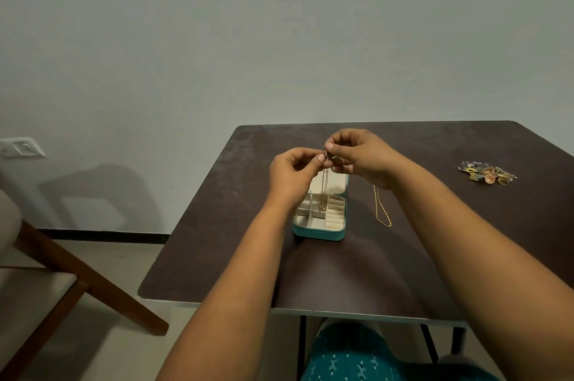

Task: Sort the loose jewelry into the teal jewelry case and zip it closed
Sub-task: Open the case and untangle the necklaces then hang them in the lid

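Both forearms reach forward over the dark brown square table (248,250), and the two hands meet above the open case. The left hand (292,174) has its fingers curled, thumb and forefinger pinching the top of a thin gold-coloured chain necklace (324,188). The right hand (360,157) faces it, its thumb and forefinger pinching the same chain at the same spot, fingertips nearly touching the left hand's. The chain hangs straight down from the pinch, its lower end reaching the case's compartments; whether it rests there I cannot tell.

To the right of the case a second yellow gold chain (381,209) lies loose on the tabletop, partly hidden under the right wrist. Well apart, near the table's right edge, sits a small heap of mixed coloured jewelry (486,173).

The teal rectangular jewelry case (320,233) lies open with a cream lining, its lid raised behind the hands. Its divided sections and ring rolls otherwise look bare.
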